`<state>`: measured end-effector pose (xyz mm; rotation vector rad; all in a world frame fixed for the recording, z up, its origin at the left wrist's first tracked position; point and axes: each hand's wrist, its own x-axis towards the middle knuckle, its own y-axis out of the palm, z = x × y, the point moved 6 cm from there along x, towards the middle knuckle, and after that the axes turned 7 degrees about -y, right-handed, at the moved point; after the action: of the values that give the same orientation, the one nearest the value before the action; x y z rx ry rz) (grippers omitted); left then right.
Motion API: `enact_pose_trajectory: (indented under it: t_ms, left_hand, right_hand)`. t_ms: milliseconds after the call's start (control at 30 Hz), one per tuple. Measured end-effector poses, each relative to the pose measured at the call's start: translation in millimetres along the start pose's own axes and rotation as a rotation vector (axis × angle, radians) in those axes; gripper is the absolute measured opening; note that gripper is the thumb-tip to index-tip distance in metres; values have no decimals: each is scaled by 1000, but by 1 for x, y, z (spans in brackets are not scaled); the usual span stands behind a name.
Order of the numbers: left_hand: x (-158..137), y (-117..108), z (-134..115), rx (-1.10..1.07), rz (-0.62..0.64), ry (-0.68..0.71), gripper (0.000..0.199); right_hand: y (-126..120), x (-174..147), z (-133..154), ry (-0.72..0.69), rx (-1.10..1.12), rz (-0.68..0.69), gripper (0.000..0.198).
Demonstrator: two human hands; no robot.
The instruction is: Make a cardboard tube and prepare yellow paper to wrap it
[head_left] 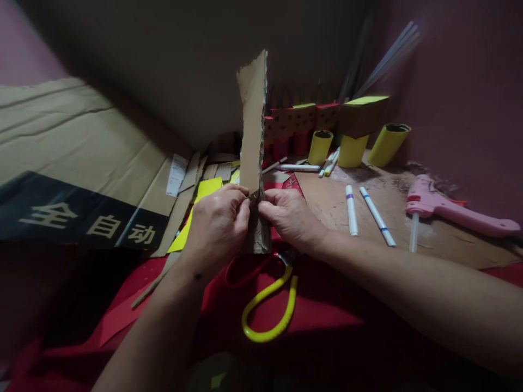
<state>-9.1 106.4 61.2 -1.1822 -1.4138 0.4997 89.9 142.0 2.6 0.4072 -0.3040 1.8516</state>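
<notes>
A long, ragged-edged cardboard strip (252, 125) stands upright in front of me, held at its lower part by both hands. My left hand (220, 220) pinches its left edge, fingers closed. Opposite it, my right hand (288, 215) pinches the right edge with thumb and fingers. Between the fingertips the cardboard looks creased or torn; which of the two I cannot tell. Just below the strip lie scissors (267, 329) with one yellow and one red handle loop, their blades mostly hidden.
On the right are a pink glue gun (461, 211), markers (351, 209) and a cardboard sheet (322, 201). Yellow tubes (321, 147) stand behind. A large printed cardboard piece (102, 147) fills the left, beside yellow paper (208, 190). Red cloth (318, 310) covers the table.
</notes>
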Motion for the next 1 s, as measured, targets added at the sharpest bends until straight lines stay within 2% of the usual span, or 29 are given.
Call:
enact_pose_trajectory:
  t_ms: [100,233,367,567,667,800,867,1000]
  left_hand:
    - [4,-6,2,5,29,-38,24]
    - [8,-12,0,49,82,-54,25]
    - [7,-14,-7,145,99,-41,25]
    - [-14,-11,-17,347,-31,11,21]
    - [-25,-13,-16,303,-99,39,22]
    - [-33,-18,-9,241,-150,-20,24]
    - [-32,-20,-6,245,-102,-78,25]
    - [-19,-19,2,335,98,-186,27]
  right_hand:
    - [1,2,3,15,41,5,14]
    - [4,4,7,-33,59,20,16]
    - [9,2,9,-58,-10,25,13]
    - [19,-1,12,-97,-22,167,10]
    - [24,-3,15,-111,-31,258,12]
    - [28,-3,15,-62,-63,290,11]
    - [31,-3,13,-28,-63,308,11]
    - [34,-3,2,110,69,326,11]
